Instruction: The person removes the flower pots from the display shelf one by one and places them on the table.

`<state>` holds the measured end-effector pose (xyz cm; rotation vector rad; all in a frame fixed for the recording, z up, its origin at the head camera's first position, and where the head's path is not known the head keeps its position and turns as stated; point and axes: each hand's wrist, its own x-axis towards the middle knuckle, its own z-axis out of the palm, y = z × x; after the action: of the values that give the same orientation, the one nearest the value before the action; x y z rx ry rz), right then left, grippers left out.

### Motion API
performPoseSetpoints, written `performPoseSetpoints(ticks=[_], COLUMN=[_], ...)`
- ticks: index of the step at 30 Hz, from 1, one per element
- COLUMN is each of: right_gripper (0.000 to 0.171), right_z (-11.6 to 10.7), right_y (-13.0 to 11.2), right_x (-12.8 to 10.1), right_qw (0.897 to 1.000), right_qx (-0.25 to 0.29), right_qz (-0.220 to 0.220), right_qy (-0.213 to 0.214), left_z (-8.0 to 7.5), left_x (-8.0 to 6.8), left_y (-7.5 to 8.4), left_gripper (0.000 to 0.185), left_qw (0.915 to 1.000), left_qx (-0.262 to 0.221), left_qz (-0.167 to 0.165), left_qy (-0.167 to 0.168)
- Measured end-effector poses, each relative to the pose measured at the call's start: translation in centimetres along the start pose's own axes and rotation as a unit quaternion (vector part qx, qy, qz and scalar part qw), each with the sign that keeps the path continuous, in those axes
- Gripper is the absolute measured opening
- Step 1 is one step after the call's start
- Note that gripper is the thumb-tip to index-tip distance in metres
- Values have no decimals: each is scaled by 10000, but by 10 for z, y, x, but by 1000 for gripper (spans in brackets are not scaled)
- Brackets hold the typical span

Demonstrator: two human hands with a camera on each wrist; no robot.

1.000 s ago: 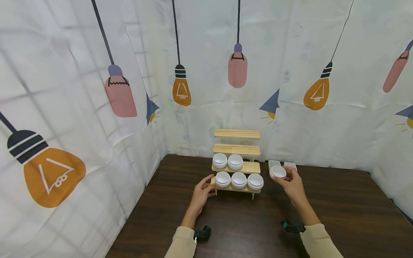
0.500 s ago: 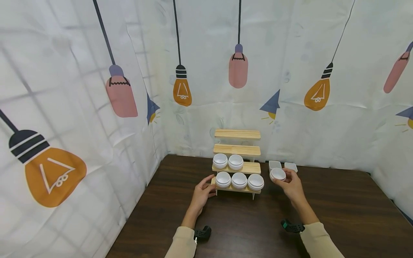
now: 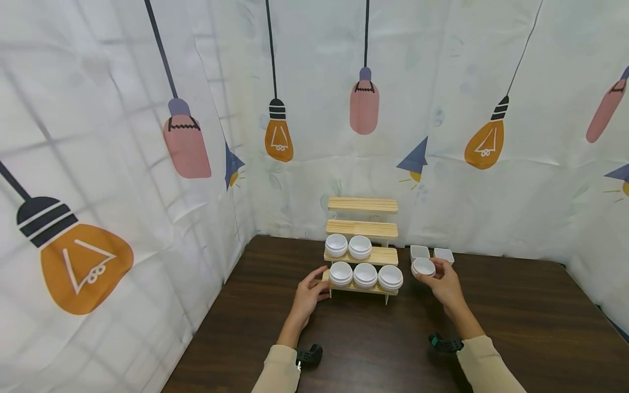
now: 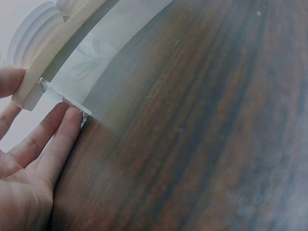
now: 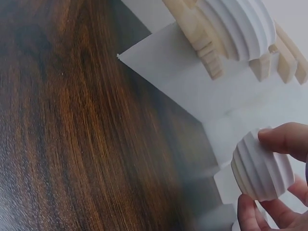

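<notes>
Holding a small white ribbed bowl (image 3: 423,267) pinched by its rim and fluted wall, the right hand (image 3: 444,285) hovers at 3 o'clock of the wooden tiered shelf (image 3: 362,229). It looks light, rigid, glossy and chippable. Left-hand (image 3: 308,295) fingers (image 4: 57,139) curl around the bottom tier's end.

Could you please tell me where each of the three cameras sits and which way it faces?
Head: worn on the head, looking forward and down at the stepped wooden rack, both forearms and hands.
Left wrist: low over the table, looking along the left hand at the rack's end.
Right wrist: looking along the right hand holding a ribbed white bowl.
All share the rack.
</notes>
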<state>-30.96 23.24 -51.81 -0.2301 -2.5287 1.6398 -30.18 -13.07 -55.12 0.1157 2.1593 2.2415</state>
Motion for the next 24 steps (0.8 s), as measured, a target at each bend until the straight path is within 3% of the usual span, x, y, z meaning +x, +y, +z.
performPoseSetpoints(ticks=[6, 16, 24], right_gripper=[66, 67, 66], right_z=[0, 1, 2], right_y=[2, 5, 10], right_x=[2, 4, 7], right_qw=[10000, 9999, 9998], right_qx=[1, 10, -95], right_qz=[-16, 102, 88], right_qy=[-22, -78, -122], left_z=[0, 2, 1], left_x=[-1, -18, -17], left_y=[2, 33, 33], left_gripper=[48, 47, 49], left_qw=[10000, 9998, 9997], left_qx=[-52, -129, -157], left_qz=[-38, 34, -78], left_qy=[-16, -161, -181])
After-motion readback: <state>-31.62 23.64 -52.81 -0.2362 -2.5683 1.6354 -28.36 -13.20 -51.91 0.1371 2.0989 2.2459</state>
